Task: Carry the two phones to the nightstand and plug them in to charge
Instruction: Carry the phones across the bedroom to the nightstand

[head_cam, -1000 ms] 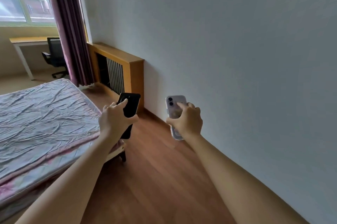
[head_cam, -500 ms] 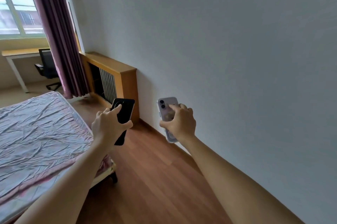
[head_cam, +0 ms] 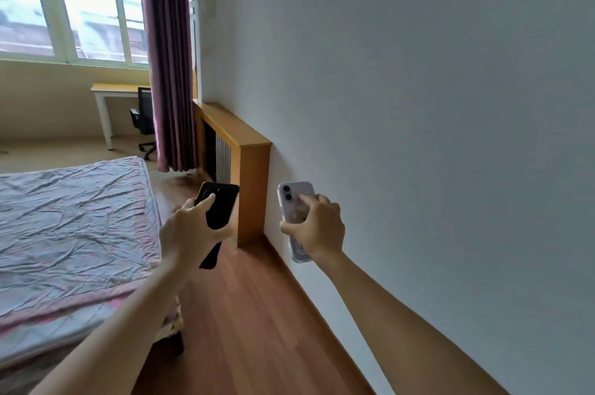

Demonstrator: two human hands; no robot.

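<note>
Both arms stretched out toward 12 o'clock, wrists level. Left hand (head_cam: 193, 230) wrapped around black phone (head_cam: 219, 211), index finger along its back. Right hand (head_cam: 317, 227) clamps pale phone (head_cam: 294, 201), lenses up, at 1 o'clock near wall (head_cam: 418, 137).

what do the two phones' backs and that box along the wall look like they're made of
Black phone, in the left hand: a dark, smooth back, glass or plastic; the finish is hard to tell.
Pale phone, in the right hand: seemingly a clear glossy plastic case, since a picture shows through.
Radiator cover: orange-toned wood or wood-look laminate, flat and satin, with pale slats inside.
</note>
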